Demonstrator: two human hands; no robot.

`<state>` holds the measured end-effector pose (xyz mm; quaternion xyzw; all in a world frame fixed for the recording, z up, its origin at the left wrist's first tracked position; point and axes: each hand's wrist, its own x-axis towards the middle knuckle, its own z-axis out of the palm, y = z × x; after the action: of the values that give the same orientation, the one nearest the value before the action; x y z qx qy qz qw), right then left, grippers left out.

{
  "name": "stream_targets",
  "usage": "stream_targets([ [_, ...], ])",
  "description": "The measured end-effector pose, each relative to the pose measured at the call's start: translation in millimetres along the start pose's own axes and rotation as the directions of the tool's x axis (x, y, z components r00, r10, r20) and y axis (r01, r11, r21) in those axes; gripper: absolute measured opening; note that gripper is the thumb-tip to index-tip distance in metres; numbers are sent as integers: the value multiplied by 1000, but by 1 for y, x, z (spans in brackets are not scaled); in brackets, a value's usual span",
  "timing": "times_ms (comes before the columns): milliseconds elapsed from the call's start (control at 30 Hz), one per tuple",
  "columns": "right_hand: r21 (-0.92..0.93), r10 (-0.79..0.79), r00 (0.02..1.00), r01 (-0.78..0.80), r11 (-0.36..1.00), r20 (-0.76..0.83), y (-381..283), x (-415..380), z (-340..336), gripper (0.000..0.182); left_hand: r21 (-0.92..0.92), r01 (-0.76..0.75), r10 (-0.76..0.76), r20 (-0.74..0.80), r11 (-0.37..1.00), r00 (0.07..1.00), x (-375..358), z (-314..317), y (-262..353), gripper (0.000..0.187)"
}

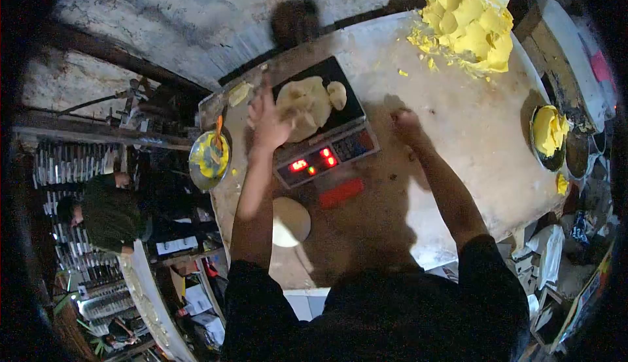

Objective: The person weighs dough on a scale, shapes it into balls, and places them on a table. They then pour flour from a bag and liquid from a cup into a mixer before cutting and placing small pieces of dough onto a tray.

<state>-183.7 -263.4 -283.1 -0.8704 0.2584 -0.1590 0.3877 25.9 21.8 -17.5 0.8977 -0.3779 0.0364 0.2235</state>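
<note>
Head view: left hand (268,121), fingers spread, touching dough (303,105) on scale (325,123) near table's (471,139) far left edge; right hand (407,125) curled on bare mid-table; yellow dough heap (472,25) at far right corner.

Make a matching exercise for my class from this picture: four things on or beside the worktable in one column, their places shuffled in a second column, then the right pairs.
Things
1. Pale dough
2. Big yellow pile
3. Red block
4. Round dough disc

Places
A. far right part of the table
B. on the scale's black platform
C. under the left forearm, near the table's near edge
D. just in front of the scale's lit display

Pairs: 1-B, 2-A, 3-D, 4-C
</note>
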Motion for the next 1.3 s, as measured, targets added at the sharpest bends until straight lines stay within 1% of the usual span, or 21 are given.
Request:
stream_targets([
  [67, -360, -222, 971, 178, 916, -86, -9, -21, 7, 25, -82, -99, 84, -170, 992, 982, -33, -35, 9, 73],
  [167, -606, -320, 930, 151, 781, -181, -42, -57, -20, 31, -32, -80, 71, -209, 996, 975, -106, -70, -29, 59],
  [267, -279, -75, 935, -27, 960, -348, 89, -69, -54, 43, -99, 79, -102, -253, 992, 962, -196, -88, -91, 51],
  [300, -216, -160, 879, 66, 974, -449, -2, -98, -96, 38, -165, 185, -225, -270, 969, 936, -230, -88, -115, 49],
  [333, -7, 41, 878, -50, 999, -476, -36, -107, -120, 35, -232, 284, -344, -284, 930, 895, -260, -85, -133, 48],
  [367, -63, 4, 804, -51, 997, -594, -48, -116, -127, 24, -424, 323, -464, -287, 846, 838, -286, -80, -143, 46],
  [433, -106, 78, 847, -156, 982, -526, -58, -125, -133, 28, -753, 322, -678, -215, 573, 703, -322, -74, -153, 43],
  [533, 2, -20, 944, 22, 1000, -328, -132, -137, -99, 23, -442, 310, -477, -341, 842, 810, -323, -62, -150, 40],
  [600, 263, 221, 974, -201, 944, -49, -158, -147, -42, 15, -592, 161, -430, -346, 790, 834, -303, -39, -175, 38],
  [633, 144, -13, 1000, 15, 989, -16, -190, -164, -15, 17, -660, 87, -408, -349, 746, 844, -289, -28, -185, 38],
  [667, -293, -98, 978, 151, 944, 186, -273, -167, -25, 22, -564, 105, -370, -379, 819, 848, -263, -44, -162, 39],
  [733, -438, -485, 645, 761, 478, 591, -182, -214, 64, 25, -495, 100, -323, -389, 863, 863, -223, -64, -126, 39],
  [833, -175, -441, 644, 667, 724, 626, -220, -184, 61, 24, -599, 11, -284, -363, 801, 887, -202, -63, -129, 36],
  [867, -291, -191, 816, 398, 870, 546, -307, -152, 7, 21, -638, -37, -258, -364, 769, 895, -199, -59, -136, 35],
  [933, -67, 46, 965, -30, 997, 258, -269, -93, -12, 21, -703, -57, -278, -353, 709, 893, -191, -51, -145, 33],
  [967, -316, -380, 925, 367, 875, 22, -239, -59, -15, 23, -730, -27, -321, -334, 683, 886, -191, -47, -149, 32],
  [1100, -534, -666, 717, 489, 690, -203, -302, 26, -11, 22, -840, 101, -438, -172, 532, 882, -168, -32, -150, 29],
  [1167, -608, -600, 800, 463, 644, -26, -235, 67, 14, 24, -825, -4, -336, -234, 564, 912, -154, -24, -148, 29],
  [1200, -641, -548, 834, 453, 620, 59, -209, 79, 25, 25, -814, -53, -283, -261, 579, 923, -149, -20, -149, 29],
  [1267, -239, -23, 1000, 23, 971, 0, -239, 84, 6, 30, -824, 3, -266, -179, 566, 947, -148, -12, -157, 29],
  [1300, -20, 250, 966, -249, 968, 66, -267, 85, -9, 33, -827, 32, -258, -137, 561, 956, -150, -8, -161, 29],
])
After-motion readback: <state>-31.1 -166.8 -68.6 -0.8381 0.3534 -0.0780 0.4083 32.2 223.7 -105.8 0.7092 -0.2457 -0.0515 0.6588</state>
